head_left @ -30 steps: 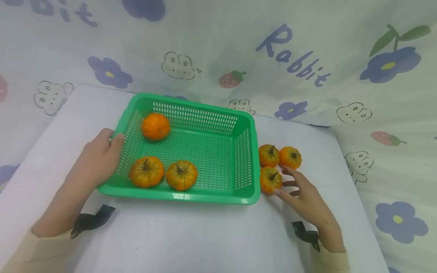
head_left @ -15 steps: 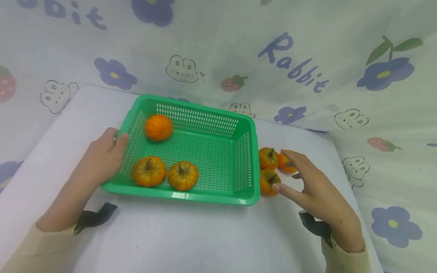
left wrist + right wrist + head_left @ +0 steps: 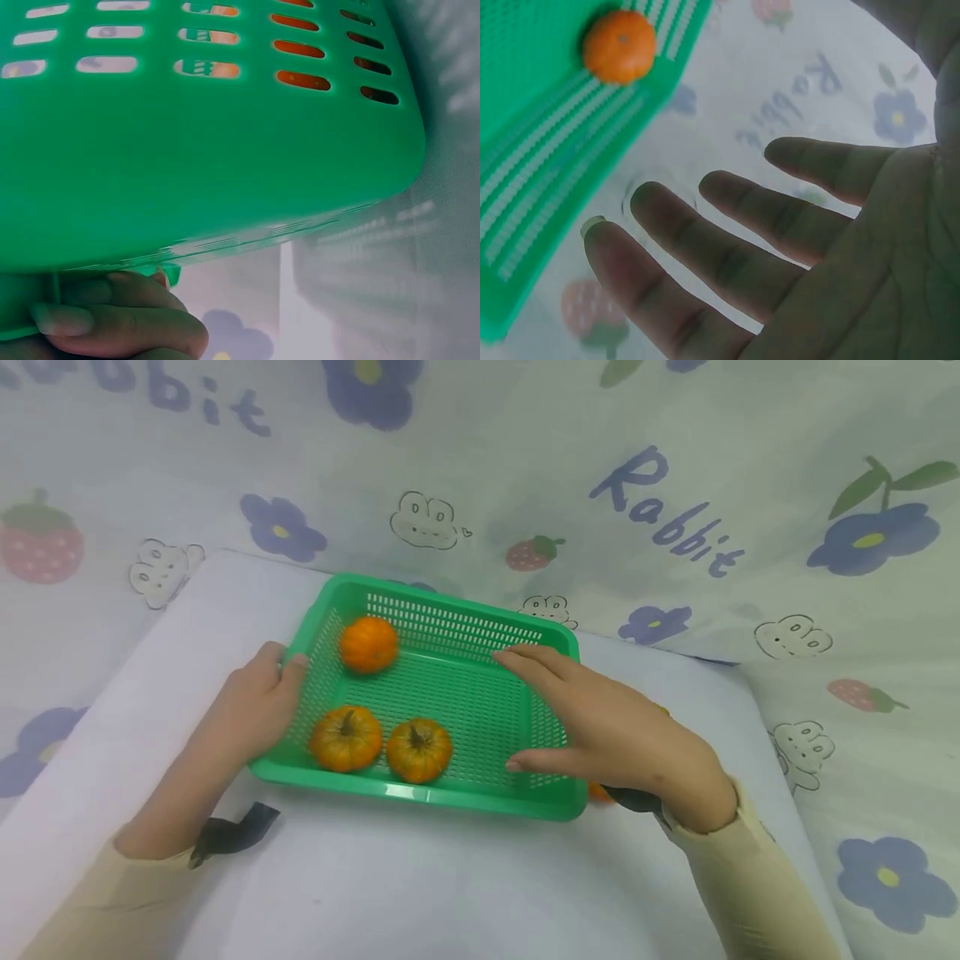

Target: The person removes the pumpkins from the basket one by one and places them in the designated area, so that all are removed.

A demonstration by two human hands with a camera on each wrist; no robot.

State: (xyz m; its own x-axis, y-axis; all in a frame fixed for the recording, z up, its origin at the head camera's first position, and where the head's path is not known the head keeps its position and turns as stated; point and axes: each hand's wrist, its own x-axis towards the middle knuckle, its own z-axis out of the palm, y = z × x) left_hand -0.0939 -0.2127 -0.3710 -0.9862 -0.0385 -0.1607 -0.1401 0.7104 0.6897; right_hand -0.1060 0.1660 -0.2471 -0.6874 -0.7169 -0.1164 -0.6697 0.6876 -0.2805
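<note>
A green plastic basket (image 3: 465, 802) with slotted walls sits on the white table. Three small orange pumpkins lie in it: one (image 3: 369, 645) at the back left, one (image 3: 347, 739) at the front left and another (image 3: 420, 750) beside that. My left hand (image 3: 251, 706) grips the basket's left rim; in the left wrist view its fingers (image 3: 135, 319) curl under the edge. Over the basket's right side hovers my right hand (image 3: 618, 727), fingers extended and spread. Its palm holds nothing in the right wrist view. Right of the basket, another pumpkin (image 3: 600, 792) is mostly hidden behind that hand.
A cloth printed with rabbits, flowers and strawberries (image 3: 531, 553) hangs behind and around the table (image 3: 450, 893). Black straps (image 3: 234, 833) are at both wrists. A bit of orange-yellow shows past the back of my right hand.
My right hand has moved left and up from the pumpkins outside the basket to above its right side, now hiding most of them. The left hand keeps its hold on the rim.
</note>
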